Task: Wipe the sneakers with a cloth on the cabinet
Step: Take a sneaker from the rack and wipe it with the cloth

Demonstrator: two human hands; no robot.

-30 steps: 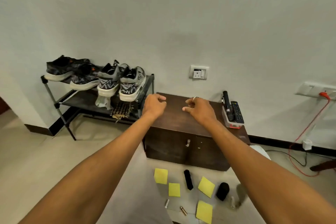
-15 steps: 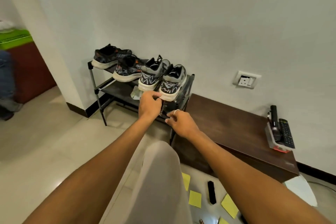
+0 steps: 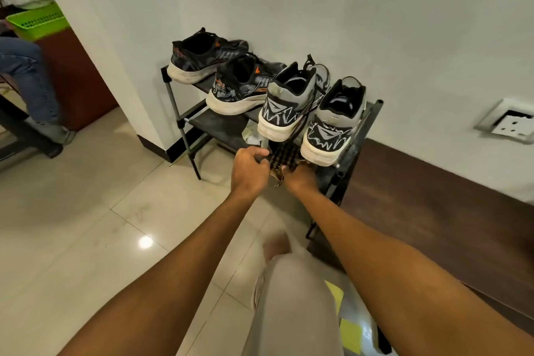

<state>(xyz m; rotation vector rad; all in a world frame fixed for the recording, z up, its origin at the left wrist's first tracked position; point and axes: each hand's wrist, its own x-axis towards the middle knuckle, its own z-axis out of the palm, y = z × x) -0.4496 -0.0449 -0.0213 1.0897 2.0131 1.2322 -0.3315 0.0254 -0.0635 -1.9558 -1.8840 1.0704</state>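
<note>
Both arms are stretched forward to the shoe rack. The checked cloth is pinched by the left hand, fingers curled, and gripped from below by the right hand. The grey sneakers sit just above both hands.

Body in view: two forearms, two grips, one leg.
- left forearm and right forearm: bare skin from wrist to frame edge.
- left grip and right grip: bare. The right one's fingers are mostly hidden, so I can't check them for jewellery.
- leg, between the arms: covered by a light grey-beige garment, plain and unpatterned, with soft folds. Trousers or shorts, can't tell.
- seam, stitched, maybe a pocket edge. It runs along the fabric's side nearer the left forearm.
- bare patch, rounded, just past the fabric's far end. Knee or foot, too blurred to call.
</note>
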